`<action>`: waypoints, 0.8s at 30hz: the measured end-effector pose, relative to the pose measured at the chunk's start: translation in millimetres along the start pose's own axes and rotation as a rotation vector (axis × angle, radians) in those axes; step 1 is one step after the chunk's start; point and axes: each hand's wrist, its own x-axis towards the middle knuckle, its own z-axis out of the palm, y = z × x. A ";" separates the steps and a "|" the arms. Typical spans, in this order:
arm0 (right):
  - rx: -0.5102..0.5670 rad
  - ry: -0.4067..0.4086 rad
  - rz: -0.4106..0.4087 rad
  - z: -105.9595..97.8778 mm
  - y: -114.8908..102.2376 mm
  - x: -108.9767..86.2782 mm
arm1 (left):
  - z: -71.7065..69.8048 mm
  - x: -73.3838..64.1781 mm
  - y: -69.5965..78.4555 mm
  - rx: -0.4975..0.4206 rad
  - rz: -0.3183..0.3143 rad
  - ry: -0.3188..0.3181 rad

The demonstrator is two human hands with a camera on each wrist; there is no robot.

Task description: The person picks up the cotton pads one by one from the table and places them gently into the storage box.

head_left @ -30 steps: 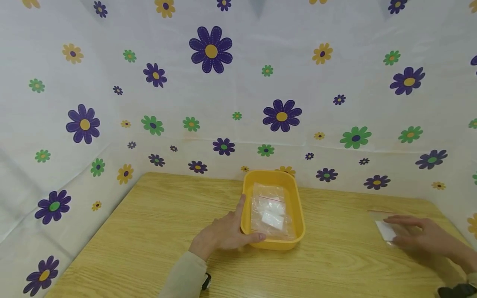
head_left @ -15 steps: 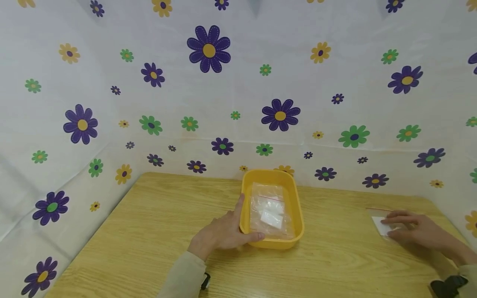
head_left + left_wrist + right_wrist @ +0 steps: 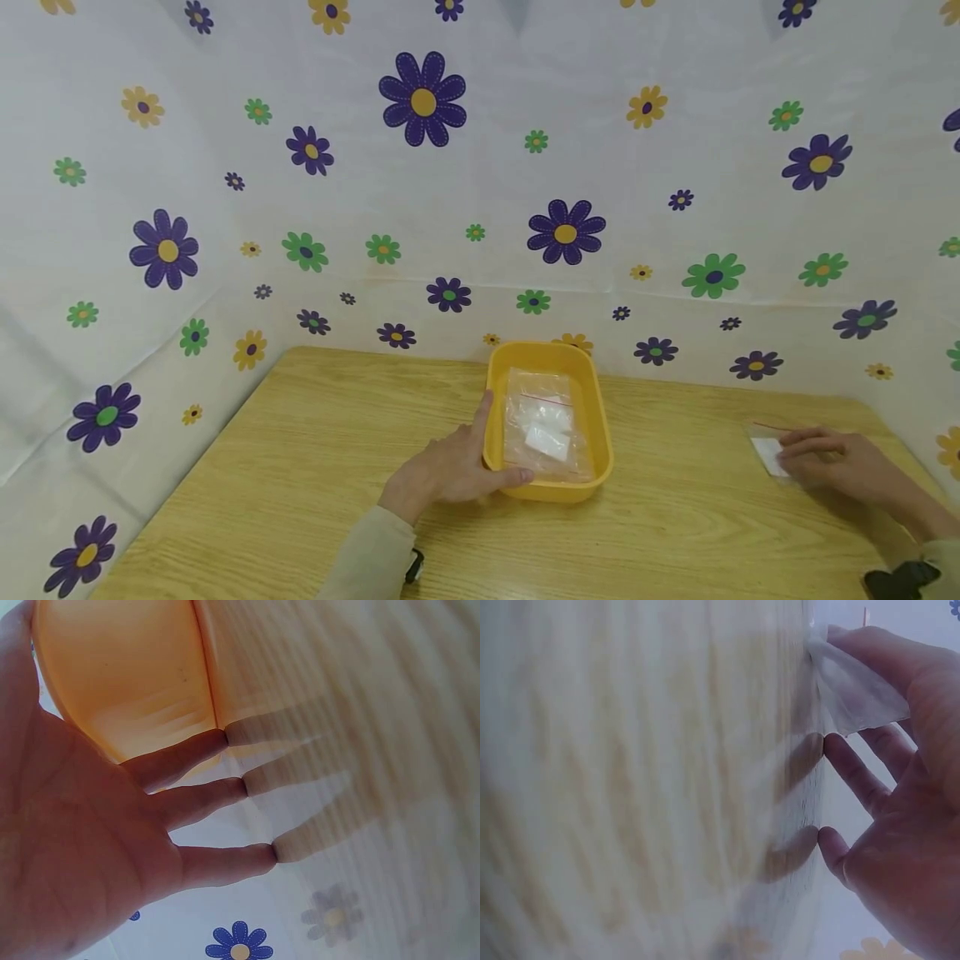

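My left hand [image 3: 446,471] rests against the near left corner of a yellow plastic tray [image 3: 603,433], its thumb over the near rim and its index finger along the left wall. In the left wrist view several straight fingers [image 3: 206,806] touch the tabletop beside the tray [image 3: 127,667]. Inside the tray lie clear zip bags [image 3: 543,408] with white contents. Far to the right, my right hand [image 3: 855,471] pinches a small clear zip bag [image 3: 767,450] with a white piece inside. The bag [image 3: 855,694] bends up off the table between thumb and fingers in the right wrist view.
The wood-grain table [image 3: 315,442] extends on both sides of the tray. A white flower-print cloth [image 3: 480,183] hangs behind the table and along its sides. The tray's far end stands near the table's back edge.
The right hand and its zip bag shift slightly over the table, and the fingers draw closer together on the bag. The left hand and the tray stay in place.
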 end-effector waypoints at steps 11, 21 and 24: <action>-0.046 0.109 -0.036 3.1 0.0 -2.1 | 0.3 2.2 -0.5 0.002 0.002 0.006; -0.056 0.158 -0.072 1.7 -14.2 -3.6 | -1.2 0.5 1.4 0.001 0.020 0.010; -0.038 0.186 -0.117 1.9 -20.3 -3.5 | -1.3 0.1 1.0 -0.004 0.017 0.007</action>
